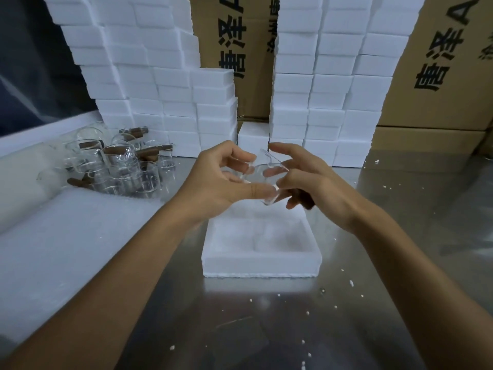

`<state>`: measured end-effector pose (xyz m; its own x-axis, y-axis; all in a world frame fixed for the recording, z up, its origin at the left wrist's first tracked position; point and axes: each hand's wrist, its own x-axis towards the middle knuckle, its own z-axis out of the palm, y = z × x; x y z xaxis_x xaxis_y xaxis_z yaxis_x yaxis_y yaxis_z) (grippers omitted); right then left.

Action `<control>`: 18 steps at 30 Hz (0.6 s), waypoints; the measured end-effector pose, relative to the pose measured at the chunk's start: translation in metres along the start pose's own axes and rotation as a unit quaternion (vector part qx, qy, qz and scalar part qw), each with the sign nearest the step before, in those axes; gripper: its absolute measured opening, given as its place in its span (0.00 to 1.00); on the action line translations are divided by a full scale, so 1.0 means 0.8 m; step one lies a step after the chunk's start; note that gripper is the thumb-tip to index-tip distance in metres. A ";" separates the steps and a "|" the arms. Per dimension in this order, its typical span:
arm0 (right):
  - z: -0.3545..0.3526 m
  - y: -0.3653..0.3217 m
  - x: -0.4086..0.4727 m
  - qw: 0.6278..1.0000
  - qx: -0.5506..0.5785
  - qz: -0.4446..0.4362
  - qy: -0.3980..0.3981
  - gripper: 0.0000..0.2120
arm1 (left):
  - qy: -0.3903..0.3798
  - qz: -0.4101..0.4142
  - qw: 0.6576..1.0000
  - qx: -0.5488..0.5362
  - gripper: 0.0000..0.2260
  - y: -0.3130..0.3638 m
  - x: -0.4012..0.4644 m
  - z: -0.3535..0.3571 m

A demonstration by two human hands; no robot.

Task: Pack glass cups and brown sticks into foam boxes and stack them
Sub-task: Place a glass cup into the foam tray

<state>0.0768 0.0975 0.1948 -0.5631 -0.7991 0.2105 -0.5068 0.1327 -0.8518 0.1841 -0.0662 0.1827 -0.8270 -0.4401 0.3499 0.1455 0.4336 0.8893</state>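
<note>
Open foam box (260, 259) at frame centre on table (373, 303), cups with sticks (117, 166) at left, foam box stacks (165, 84) behind, cartons (440, 62) behind those

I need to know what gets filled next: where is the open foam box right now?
In the head view the open foam box sits centre on the metal table, just below both hands holding a glass cup, right of the foam sheet.

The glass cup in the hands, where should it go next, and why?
Probably straight down into the open foam box. Both the left hand and right hand hold the glass cup right above it, and the box looks empty.
</note>
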 end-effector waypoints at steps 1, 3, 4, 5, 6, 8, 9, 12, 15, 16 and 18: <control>0.000 0.000 -0.001 1.000 -0.020 0.006 -0.015 0.35 | -0.026 -0.008 1.000 0.012 0.30 0.003 -0.002 0.000; 0.004 0.001 -0.002 0.997 -0.074 0.005 -0.016 0.33 | -0.097 -0.028 0.995 0.019 0.29 0.007 -0.007 -0.002; 0.007 0.003 0.000 0.997 -0.076 0.001 -0.008 0.30 | -0.142 -0.046 0.989 0.023 0.28 0.010 -0.008 -0.005; 0.009 0.004 0.001 0.997 -0.072 0.002 -0.001 0.26 | -0.176 -0.062 0.982 0.037 0.27 0.011 -0.009 -0.012; 0.010 0.005 0.002 0.997 -0.076 0.005 0.005 0.24 | -0.182 -0.070 0.978 0.068 0.25 0.013 -0.008 -0.020; 0.009 0.006 0.004 0.996 -0.086 0.014 0.021 0.22 | -0.083 -0.069 0.981 0.162 0.16 0.014 -0.001 -0.039; 0.007 0.005 0.004 0.996 -0.085 0.014 0.030 0.20 | 0.004 -0.075 0.974 0.213 0.11 0.011 0.004 -0.052; 0.002 -0.001 0.004 0.994 -0.104 -0.005 0.042 0.23 | 0.190 -0.164 0.901 0.355 0.11 -0.006 0.007 -0.096; 0.000 -0.007 0.001 0.992 -0.119 -0.015 0.046 0.30 | 0.189 -0.278 0.832 0.441 0.19 -0.024 0.000 -0.137; 0.000 -0.008 0.000 0.992 -0.119 -0.016 0.043 0.30 | 0.169 -0.305 0.822 0.451 0.22 -0.026 -0.003 -0.147; 0.000 -0.009 -0.001 0.992 -0.120 -0.018 0.030 0.29 | 0.126 -0.343 0.822 0.438 0.24 -0.032 -0.007 -0.163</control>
<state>0.0805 0.0973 0.2008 -0.5754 -0.7708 0.2736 -0.6643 0.2453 -0.7061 0.2559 -0.1774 0.1960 -0.3969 -0.9179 0.0022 -0.8454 0.3665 0.3885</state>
